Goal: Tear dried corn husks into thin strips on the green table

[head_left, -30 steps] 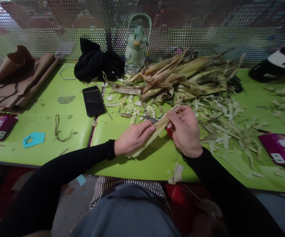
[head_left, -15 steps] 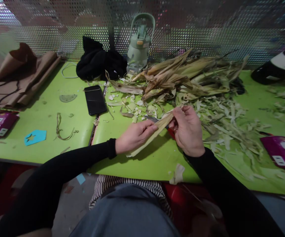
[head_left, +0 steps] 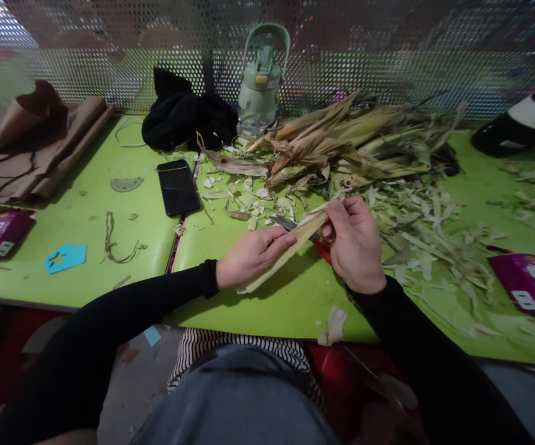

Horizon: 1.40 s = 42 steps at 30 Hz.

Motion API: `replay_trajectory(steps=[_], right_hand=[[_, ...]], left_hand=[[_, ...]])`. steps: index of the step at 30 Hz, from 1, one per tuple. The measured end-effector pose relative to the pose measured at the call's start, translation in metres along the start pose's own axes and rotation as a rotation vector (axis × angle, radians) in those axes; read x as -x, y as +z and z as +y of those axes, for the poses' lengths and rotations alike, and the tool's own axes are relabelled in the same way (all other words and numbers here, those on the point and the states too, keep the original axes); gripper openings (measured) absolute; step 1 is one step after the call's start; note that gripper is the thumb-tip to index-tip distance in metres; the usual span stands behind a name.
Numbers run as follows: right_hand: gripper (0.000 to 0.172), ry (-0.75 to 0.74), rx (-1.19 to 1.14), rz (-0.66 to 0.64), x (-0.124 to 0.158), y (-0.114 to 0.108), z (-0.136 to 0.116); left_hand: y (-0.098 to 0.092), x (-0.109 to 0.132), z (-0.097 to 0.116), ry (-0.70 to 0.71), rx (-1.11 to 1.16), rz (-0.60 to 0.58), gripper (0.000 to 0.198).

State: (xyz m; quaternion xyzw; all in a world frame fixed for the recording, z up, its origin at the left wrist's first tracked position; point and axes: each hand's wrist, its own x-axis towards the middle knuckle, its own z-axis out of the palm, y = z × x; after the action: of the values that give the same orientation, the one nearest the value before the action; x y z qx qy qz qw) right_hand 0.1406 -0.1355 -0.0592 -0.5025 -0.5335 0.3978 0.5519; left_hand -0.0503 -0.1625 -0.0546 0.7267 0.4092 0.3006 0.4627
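A long, pale corn husk [head_left: 302, 240] runs slantwise between my two hands over the green table. My left hand [head_left: 253, 254] pinches its middle, thumb on top, and the lower end hangs out past my palm. At the upper end, my right hand [head_left: 354, 244] grips the husk between thumb and fingers. Behind and below the husk are scissors [head_left: 323, 250] with red handles, their blade tip showing past my left fingers. They are partly covered by the husk and my right hand; whether they rest on the table I cannot tell.
A heap of dry corn husks [head_left: 341, 139] lies at the back, with shredded strips [head_left: 427, 225] to the right. Around stand a green water bottle [head_left: 261, 89], a black phone [head_left: 178, 188], black cloth [head_left: 186, 117], a brown paper bag [head_left: 40, 145] and a purple device [head_left: 522, 281].
Both hands keep their hold on the husk in nearly the same place. A little more of the red scissor handle shows beside my right hand.
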Motion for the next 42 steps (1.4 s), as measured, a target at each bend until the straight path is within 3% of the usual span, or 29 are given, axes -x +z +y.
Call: replay_trajectory(steps=[6, 9, 17, 21, 30, 42], right_hand=[[0.042, 0.166, 0.148, -0.394, 0.017, 0.013, -0.015], [0.040, 0.165, 0.168, -0.473, 0.025, 0.022, -0.018], [0.039, 0.194, 0.148, -0.401, 0.023, 0.020, -0.012], [0.040, 0.212, 0.146, -0.362, 0.020, 0.015, -0.011], [0.033, 0.149, 0.141, -0.376, 0.019, 0.015, -0.008], [0.037, 0.108, 0.226, -0.399, 0.018, 0.015, -0.010]], left_hand=[[-0.001, -0.010, -0.008, 0.023, 0.081, 0.242, 0.033], [-0.001, -0.014, -0.009, 0.046, 0.147, 0.306, 0.029], [-0.001, -0.012, -0.006, -0.125, 0.397, 0.239, 0.028], [-0.004, -0.010, -0.006, -0.196, 0.417, 0.164, 0.016], [-0.005, -0.012, -0.010, -0.167, 0.301, 0.147, 0.022], [-0.008, -0.014, -0.014, -0.156, 0.025, 0.099, 0.021]])
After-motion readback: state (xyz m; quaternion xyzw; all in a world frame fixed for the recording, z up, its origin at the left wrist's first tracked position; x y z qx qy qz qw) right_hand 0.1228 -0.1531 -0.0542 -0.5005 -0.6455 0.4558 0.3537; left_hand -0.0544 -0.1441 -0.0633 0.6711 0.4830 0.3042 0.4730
